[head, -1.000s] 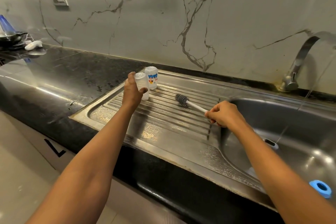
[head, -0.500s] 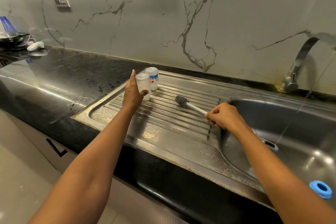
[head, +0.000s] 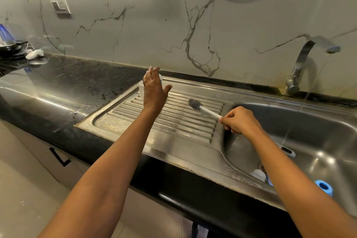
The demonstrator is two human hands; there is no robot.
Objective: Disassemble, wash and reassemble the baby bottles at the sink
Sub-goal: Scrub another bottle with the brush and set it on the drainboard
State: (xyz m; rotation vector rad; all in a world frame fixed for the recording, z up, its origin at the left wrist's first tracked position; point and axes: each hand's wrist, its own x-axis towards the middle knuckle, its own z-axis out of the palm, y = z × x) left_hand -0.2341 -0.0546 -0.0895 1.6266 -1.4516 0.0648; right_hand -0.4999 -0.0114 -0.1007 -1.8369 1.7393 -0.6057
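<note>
Left hand [head: 154, 91]: open, fingers straight and close together, thumb spread, holding nothing. It is raised over the far-left corner of the drainboard [head: 173, 123], back of the hand to the camera, with a ring on one finger.

Bottle [head: 141, 89]: clear, upright on that same corner and mostly hidden behind the left hand. Only its left edge shows. Can't tell if the hand touches it.

Right hand [head: 239, 120]: fingers curled round the white handle of the brush [head: 195, 104], pinching it near the end. The hand sits over the lip between drainboard and sink [head: 332, 121]. The brush points up-left and its grey bristle head is over the drainboard ribs — contact with the steel unclear.

Tap [head: 298, 67]: at the back of the sink, with a thin stream of water [head: 305, 98] falling into the basin.

In the basin: a blue ring [head: 324, 187] at the near right, and a white part [head: 257, 175] by the near wall, partly behind the right forearm.

Counter [head: 67, 83]: black, wet-looking, left of the drainboard.
</note>
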